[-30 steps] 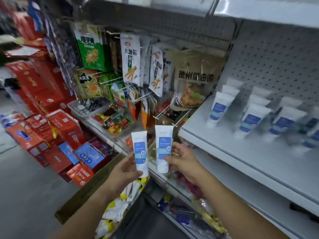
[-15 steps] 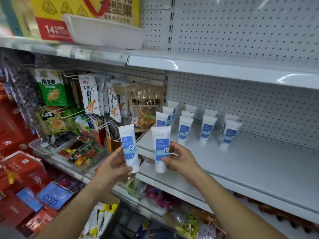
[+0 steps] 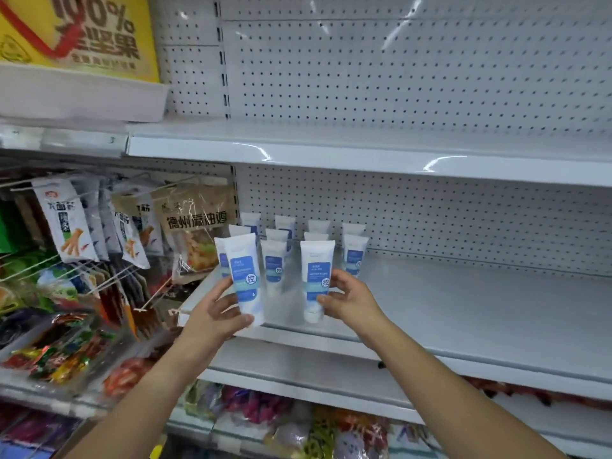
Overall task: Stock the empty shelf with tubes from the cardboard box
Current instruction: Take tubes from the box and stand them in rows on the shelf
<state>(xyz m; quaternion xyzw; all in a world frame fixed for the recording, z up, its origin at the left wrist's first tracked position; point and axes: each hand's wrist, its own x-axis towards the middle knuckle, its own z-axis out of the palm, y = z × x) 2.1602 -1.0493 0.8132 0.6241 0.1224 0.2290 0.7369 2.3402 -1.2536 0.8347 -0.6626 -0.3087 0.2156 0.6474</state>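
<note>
Hands up front, one tube each; left hand (image 3: 217,309) grips the left tube (image 3: 244,276) low, fingers wrapped round its base, held slightly tilted at the shelf (image 3: 463,313) edge; right hand (image 3: 347,298) pinches the right tube (image 3: 316,279) upright, cap down, at or just above the deck, I can't tell which; behind them, standing tubes (image 3: 354,253) in short rows fill the back left corner; most of the shelf is bare, so stocking looks barely begun; box not in sight.
</note>
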